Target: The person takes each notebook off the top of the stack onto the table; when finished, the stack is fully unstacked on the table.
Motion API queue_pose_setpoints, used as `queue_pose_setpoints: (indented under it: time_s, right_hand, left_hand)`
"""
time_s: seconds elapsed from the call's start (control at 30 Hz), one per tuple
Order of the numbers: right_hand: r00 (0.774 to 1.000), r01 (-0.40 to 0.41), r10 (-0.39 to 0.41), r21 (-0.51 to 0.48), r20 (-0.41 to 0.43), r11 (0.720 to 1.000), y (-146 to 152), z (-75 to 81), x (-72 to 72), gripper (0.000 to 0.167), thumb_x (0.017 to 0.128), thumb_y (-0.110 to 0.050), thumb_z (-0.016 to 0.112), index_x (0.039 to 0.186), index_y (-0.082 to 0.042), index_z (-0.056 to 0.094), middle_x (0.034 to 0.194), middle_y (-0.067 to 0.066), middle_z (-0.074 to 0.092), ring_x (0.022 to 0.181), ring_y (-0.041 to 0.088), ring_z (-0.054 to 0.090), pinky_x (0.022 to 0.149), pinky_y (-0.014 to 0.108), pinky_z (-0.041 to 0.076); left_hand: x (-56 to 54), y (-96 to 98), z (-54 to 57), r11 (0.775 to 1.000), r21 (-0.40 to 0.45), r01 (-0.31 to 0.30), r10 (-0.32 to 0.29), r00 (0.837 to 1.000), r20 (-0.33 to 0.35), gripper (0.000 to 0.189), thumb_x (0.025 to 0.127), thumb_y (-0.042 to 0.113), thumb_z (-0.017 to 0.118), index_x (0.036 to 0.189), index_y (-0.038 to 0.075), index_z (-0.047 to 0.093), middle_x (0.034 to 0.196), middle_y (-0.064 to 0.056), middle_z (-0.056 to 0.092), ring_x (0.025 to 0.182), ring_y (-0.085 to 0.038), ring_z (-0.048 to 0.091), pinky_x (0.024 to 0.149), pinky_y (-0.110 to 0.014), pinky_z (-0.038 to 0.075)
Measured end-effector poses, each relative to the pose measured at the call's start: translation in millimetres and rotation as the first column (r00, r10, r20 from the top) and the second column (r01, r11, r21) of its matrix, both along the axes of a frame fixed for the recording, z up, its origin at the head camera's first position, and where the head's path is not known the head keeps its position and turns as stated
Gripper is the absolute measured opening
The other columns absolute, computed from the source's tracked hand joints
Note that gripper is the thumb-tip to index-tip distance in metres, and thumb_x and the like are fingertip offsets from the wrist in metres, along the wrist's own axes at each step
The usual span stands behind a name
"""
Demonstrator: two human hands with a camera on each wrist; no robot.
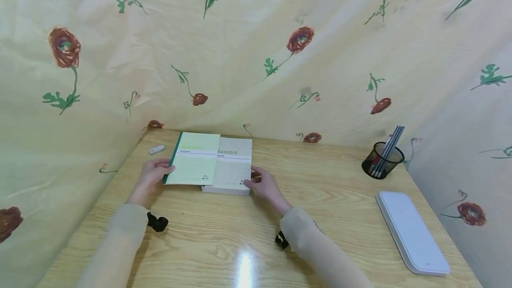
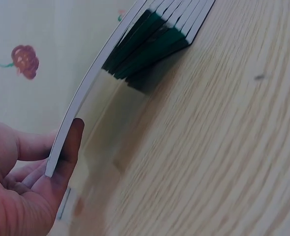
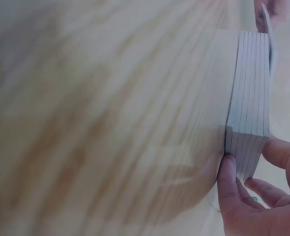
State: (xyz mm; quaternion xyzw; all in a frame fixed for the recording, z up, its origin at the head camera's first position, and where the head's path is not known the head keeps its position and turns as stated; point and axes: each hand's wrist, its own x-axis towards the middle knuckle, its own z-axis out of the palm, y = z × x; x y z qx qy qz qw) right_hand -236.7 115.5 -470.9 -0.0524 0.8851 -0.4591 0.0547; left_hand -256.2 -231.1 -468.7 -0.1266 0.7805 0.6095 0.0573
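A green-spined notebook (image 1: 196,159) with a pale cover lies slanted over the left part of a notebook stack (image 1: 236,163). My left hand (image 1: 154,172) pinches this top notebook by its spine edge. In the left wrist view the held notebook (image 2: 88,73) is lifted on the side of my left hand (image 2: 26,172), above the green spines of the stack (image 2: 159,44). At the stack's near right corner, my right hand (image 1: 266,186) grips its edge. The right wrist view has the fingers of my right hand (image 3: 263,196) around the corner of several stacked notebooks (image 3: 248,98).
A white eraser (image 1: 157,149) lies left of the notebooks. At the right stand a black mesh pen cup (image 1: 382,163) with pencils and a white case (image 1: 414,232) near the table's right edge. A flowered cloth (image 1: 240,57) hangs behind the wooden table (image 1: 208,243).
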Motion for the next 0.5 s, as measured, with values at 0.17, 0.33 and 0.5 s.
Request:
queue_pose_setpoints:
  time_s: [0.17,0.33,0.5]
  right_hand:
    - [1.000,-0.001,0.001,0.000,-0.002,1.000,-0.3,-0.4,0.2,0.057,0.094,-0.014,0.071,0.143,0.003,0.048,0.124,0.020,0.061,0.107,0.031,0.062,0.089,0.042,0.052]
    - [1.000,-0.004,0.004,0.005,-0.002,1.000,0.2,-0.3,0.3,0.057,0.094,-0.014,0.071,0.143,0.003,0.048,0.125,0.020,0.061,0.107,0.031,0.062,0.089,0.042,0.052]
    - [1.000,-0.007,0.007,0.008,0.002,1.000,0.5,-0.1,-0.1,0.058,0.094,-0.015,0.071,0.144,0.003,0.048,0.125,0.020,0.061,0.109,0.032,0.062,0.090,0.042,0.052]
  left_hand:
    - [1.9,-14.9,-3.6,1.000,0.005,-0.018,0.018,1.000,0.019,0.054,0.098,0.011,0.063,0.143,-0.010,0.042,0.138,-0.028,0.049,0.110,-0.019,0.052,0.082,-0.020,0.044]
    - [3.0,-24.9,-6.5,1.000,0.001,-0.031,0.031,0.999,0.042,0.055,0.098,0.011,0.063,0.144,-0.010,0.041,0.137,-0.027,0.050,0.096,-0.009,0.053,0.073,-0.017,0.046]
    - [2.2,-29.7,-11.5,0.999,-0.027,-0.047,0.049,0.997,0.064,0.056,0.098,0.011,0.063,0.145,-0.010,0.041,0.136,-0.026,0.050,0.102,-0.015,0.052,0.073,-0.016,0.044]
